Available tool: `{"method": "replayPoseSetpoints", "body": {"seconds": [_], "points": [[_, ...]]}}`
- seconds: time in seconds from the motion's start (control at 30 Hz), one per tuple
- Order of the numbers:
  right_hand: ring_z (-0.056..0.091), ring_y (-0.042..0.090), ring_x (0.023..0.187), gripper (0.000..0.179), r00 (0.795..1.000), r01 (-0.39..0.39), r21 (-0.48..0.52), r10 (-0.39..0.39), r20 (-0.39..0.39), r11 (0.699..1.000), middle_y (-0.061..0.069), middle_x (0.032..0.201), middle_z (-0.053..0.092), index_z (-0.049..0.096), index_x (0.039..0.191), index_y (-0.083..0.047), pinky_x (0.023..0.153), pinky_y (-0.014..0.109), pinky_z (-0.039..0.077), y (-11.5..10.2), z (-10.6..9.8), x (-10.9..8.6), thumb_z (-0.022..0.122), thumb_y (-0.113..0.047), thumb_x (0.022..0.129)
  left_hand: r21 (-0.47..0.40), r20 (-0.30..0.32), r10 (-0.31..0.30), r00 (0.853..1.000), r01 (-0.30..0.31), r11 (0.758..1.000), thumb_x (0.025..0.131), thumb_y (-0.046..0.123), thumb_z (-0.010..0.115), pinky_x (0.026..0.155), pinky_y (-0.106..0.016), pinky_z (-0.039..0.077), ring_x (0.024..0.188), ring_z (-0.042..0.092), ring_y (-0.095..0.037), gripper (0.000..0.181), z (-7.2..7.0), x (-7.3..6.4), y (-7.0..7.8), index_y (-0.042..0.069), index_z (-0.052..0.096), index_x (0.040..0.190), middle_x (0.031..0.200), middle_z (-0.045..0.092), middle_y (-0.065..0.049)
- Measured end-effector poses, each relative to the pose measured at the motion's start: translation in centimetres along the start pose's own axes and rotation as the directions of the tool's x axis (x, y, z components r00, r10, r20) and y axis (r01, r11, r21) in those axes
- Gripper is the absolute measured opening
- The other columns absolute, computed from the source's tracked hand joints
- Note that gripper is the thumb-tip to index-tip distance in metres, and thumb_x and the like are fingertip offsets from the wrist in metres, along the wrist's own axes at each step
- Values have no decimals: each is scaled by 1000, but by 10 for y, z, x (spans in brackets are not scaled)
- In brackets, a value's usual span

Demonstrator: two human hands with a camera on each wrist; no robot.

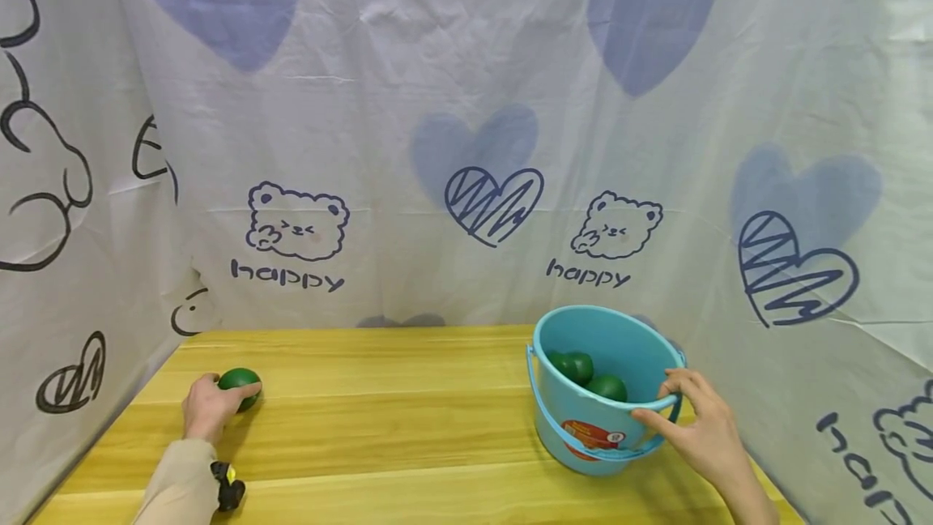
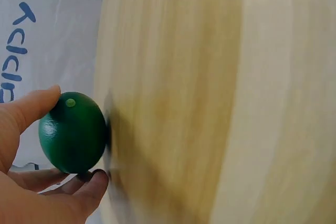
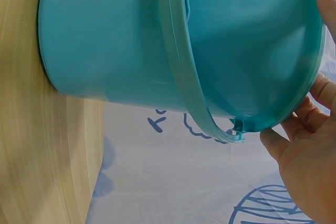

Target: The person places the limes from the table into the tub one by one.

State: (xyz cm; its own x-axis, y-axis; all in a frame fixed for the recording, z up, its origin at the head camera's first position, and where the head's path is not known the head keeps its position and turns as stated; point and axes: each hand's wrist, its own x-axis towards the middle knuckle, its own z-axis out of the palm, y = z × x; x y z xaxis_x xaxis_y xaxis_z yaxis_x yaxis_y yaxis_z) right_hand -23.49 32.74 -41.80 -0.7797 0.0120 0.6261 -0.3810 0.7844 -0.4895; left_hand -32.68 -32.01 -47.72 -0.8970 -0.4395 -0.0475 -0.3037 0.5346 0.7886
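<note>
At the left of the table, my left hand (image 1: 207, 407) holds a smooth, dark green, egg-shaped fruit (image 1: 239, 387) between thumb and fingers. The left wrist view shows a pale stem spot on this fruit (image 2: 73, 135), the thumb at its top and fingertips under it, close to the tabletop. On the right, a light blue bucket (image 1: 561, 420) stands upright on the table. My right hand (image 1: 703, 428) holds its rim at the near right side; the right wrist view shows the fingertips (image 3: 275, 142) right at the rim. Several similar green fruits (image 1: 607, 387) lie inside the bucket.
The bucket's handle (image 1: 583, 450) hangs down across its front, over a red label (image 1: 592, 434). A wooden table (image 1: 386, 420) lies beneath. White cloth (image 1: 408, 266) printed with hearts and bears hangs behind and at both sides. A black strapped device (image 1: 229, 486) sits at the left wrist.
</note>
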Motion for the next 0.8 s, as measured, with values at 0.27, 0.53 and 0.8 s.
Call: {"method": "replayPoseSetpoints", "body": {"seconds": [0.27, 0.53, 0.8], "points": [[50, 45, 118, 38, 1000, -7, 4, 7, 11, 1000, 17, 121, 58, 56, 86, -15, 91, 67, 40, 0, 1, 0, 89, -22, 69, -65, 40, 6, 999, -3, 998, 88, 30, 69, 101, -65, 38, 127, 30, -58, 98, 6, 4, -6, -12, 7, 151, 146, 21, -43], [49, 44, 119, 38, 999, -23, 6, 23, 25, 1000, 17, 122, 57, 56, 87, -14, 91, 68, 39, 0, 0, 0, 88, -23, 71, -96, 11, 28, 1000, -27, 995, 88, 24, 68, 98, -66, 39, 124, 34, -57, 92, 10, 3, -8, -11, 12, 151, 143, 24, -43], [49, 45, 118, 38, 1000, -19, 18, 19, 18, 1000, 17, 122, 57, 56, 87, -13, 91, 68, 39, -2, -1, 0, 89, -21, 70, -106, -45, 59, 997, -64, 992, 86, 20, 69, 93, -65, 43, 119, 39, -55, 87, 12, 3, -5, -9, 18, 151, 140, 32, -40]]}}
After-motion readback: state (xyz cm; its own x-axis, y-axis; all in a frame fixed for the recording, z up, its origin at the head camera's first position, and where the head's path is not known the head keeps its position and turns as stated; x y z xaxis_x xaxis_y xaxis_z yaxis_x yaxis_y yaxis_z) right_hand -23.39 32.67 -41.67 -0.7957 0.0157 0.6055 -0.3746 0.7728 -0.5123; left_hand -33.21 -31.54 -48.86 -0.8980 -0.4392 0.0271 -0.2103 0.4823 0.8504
